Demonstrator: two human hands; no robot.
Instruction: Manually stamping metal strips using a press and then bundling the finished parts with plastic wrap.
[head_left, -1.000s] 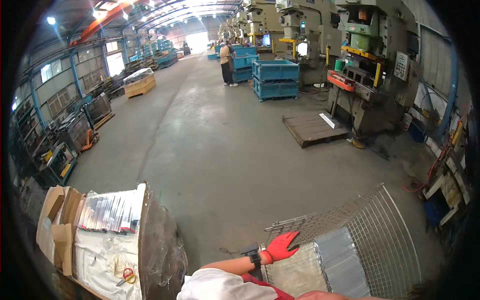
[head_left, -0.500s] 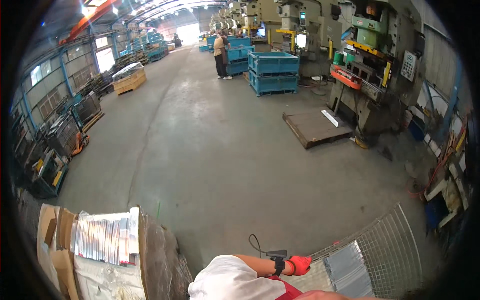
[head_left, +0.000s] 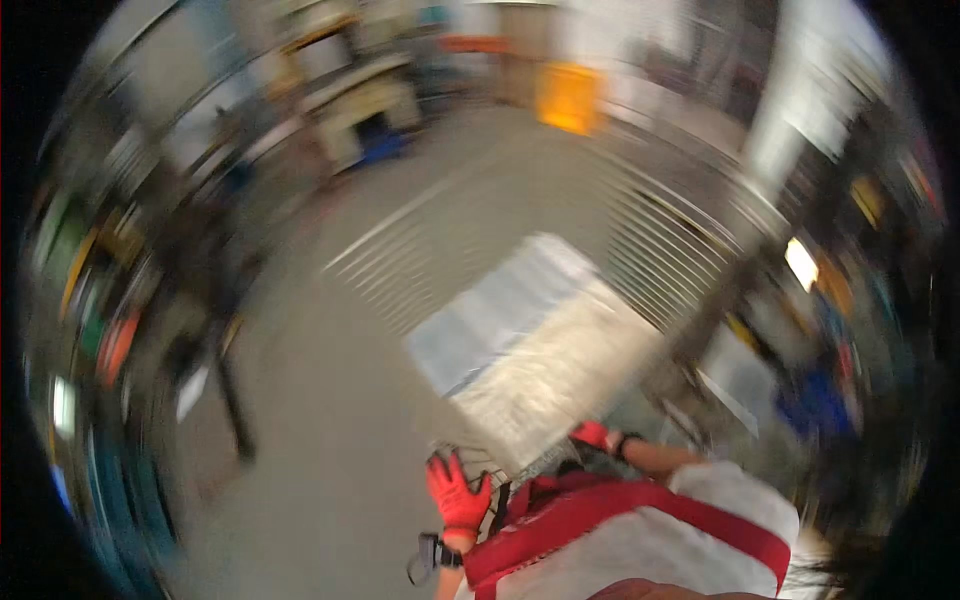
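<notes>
A: How are the two hands standing?

B: The left hand [head_left: 457, 500], red-gloved, is lying open with fingers splayed beside the near corner of the wire basket [head_left: 665, 238]. The right hand [head_left: 592, 434] is resting by the basket's near edge; its fingers are not showing, so I cannot tell whether it is gripping.

A: Where is the load?

B: The pale sheet [head_left: 570, 370] is lying just ahead of both hands, and the grey sheets [head_left: 495, 315] are lying beyond it, farther left.

A: Why that way?

B: Flat and side by side, they are probably staying stable between the mesh walls. The splayed fingers are perhaps bracing on the corner, though contact is unclear.

A: Anything in the way?

B: Mesh is rising beyond the sheets, and red cloth [head_left: 620, 497] is covering part of the near side. An orange-yellow box [head_left: 568, 97] is standing well beyond both hands; something blue [head_left: 815, 400] is blurring rightward of the right hand.
</notes>
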